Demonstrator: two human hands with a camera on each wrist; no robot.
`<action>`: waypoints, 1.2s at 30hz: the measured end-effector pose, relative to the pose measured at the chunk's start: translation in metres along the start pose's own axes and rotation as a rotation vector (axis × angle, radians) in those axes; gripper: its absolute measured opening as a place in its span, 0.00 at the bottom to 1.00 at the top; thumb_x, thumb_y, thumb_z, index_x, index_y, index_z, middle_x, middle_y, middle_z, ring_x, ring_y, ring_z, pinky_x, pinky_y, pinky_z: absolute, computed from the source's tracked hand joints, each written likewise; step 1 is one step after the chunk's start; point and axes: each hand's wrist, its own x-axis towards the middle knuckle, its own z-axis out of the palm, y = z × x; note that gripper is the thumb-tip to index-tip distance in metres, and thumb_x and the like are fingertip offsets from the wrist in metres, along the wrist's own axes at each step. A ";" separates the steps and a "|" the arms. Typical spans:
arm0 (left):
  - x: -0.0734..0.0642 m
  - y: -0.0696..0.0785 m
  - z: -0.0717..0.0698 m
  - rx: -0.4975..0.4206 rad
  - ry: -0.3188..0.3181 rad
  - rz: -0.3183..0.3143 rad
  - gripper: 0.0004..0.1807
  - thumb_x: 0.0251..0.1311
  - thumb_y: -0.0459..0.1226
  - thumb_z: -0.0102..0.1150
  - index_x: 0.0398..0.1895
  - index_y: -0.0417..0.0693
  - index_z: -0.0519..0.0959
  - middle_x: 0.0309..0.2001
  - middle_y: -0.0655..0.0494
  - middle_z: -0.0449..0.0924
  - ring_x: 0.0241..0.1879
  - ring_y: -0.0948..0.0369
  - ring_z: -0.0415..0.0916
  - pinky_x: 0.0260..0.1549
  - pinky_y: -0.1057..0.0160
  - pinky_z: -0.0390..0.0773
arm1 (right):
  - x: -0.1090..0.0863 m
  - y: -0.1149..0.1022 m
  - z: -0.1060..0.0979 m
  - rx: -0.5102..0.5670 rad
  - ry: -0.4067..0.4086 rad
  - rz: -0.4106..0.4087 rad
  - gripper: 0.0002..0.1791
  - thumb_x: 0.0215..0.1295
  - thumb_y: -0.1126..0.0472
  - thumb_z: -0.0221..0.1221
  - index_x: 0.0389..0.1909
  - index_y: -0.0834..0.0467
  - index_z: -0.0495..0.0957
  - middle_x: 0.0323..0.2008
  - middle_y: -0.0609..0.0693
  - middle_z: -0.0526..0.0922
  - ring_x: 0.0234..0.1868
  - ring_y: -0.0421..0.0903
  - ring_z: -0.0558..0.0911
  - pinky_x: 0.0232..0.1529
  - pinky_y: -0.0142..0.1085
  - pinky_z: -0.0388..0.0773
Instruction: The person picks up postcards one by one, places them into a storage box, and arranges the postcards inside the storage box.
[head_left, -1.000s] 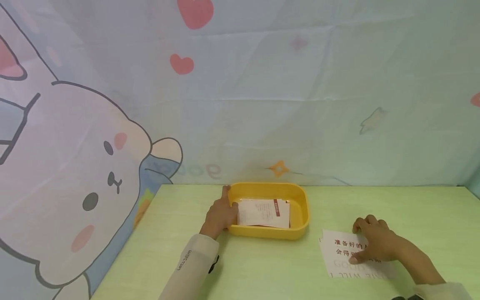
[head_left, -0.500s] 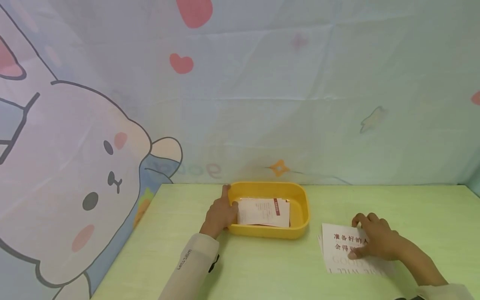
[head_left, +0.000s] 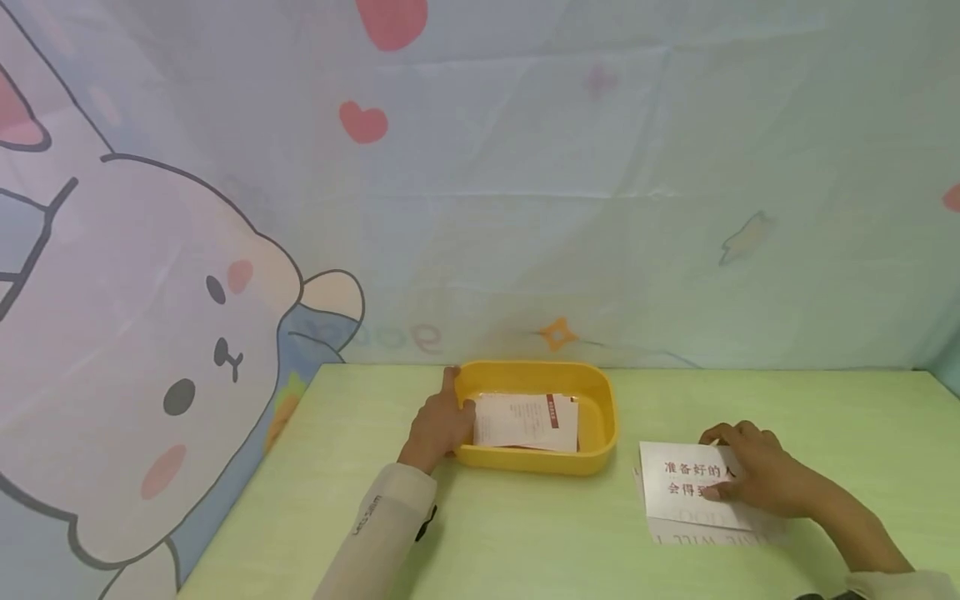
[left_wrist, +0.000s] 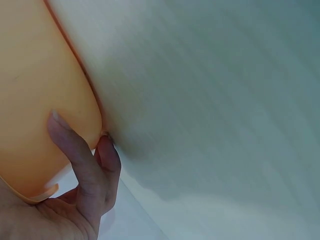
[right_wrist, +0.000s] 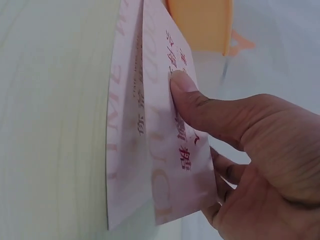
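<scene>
My left hand (head_left: pixel 437 427) grips the left end of a yellow plastic bin (head_left: pixel 536 461), its thumb over the rim. Inside the bin lie several white printed cards (head_left: pixel 517 422), the top one with a dark red strip. On the right, my right hand (head_left: pixel 768 477) pinches a white card (head_left: pixel 678 500) with red Chinese characters, thumb on its face and fingers behind the far edge. The right wrist view shows this held card tilted up from another card (right_wrist: pixel 122 175) beneath it, a gap between them along the near side.
The light green table (head_left: pixel 525 533) ends at a hanging cloth backdrop (head_left: pixel 525 208), close behind the bin. A cartoon animal and red hearts are printed on the cloth. Green tabletop separates the bin from the right-hand cards.
The right hand has raised the top card and shifted it slightly away from me, uncovering the lower card's near edge. The left hand and the bin stay in place.
</scene>
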 end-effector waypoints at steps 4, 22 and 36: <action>0.001 0.001 0.000 -0.003 -0.014 -0.012 0.33 0.70 0.44 0.44 0.76 0.60 0.49 0.20 0.49 0.74 0.12 0.56 0.71 0.13 0.61 0.73 | -0.002 0.003 -0.003 0.040 -0.005 -0.083 0.29 0.53 0.52 0.72 0.53 0.58 0.73 0.45 0.52 0.77 0.45 0.47 0.72 0.43 0.39 0.69; 0.002 0.000 0.001 0.016 -0.002 -0.002 0.33 0.70 0.44 0.44 0.76 0.60 0.49 0.19 0.50 0.71 0.11 0.56 0.68 0.13 0.61 0.70 | -0.004 -0.005 -0.019 0.469 -0.251 -0.084 0.19 0.75 0.59 0.51 0.63 0.57 0.66 0.50 0.52 0.78 0.42 0.33 0.75 0.37 0.28 0.72; 0.003 -0.001 0.002 0.031 0.011 0.022 0.33 0.70 0.44 0.44 0.76 0.59 0.51 0.18 0.50 0.72 0.11 0.56 0.67 0.12 0.60 0.67 | 0.002 -0.012 -0.023 0.669 -0.159 -0.049 0.27 0.76 0.59 0.49 0.72 0.58 0.55 0.56 0.44 0.74 0.49 0.36 0.81 0.44 0.34 0.80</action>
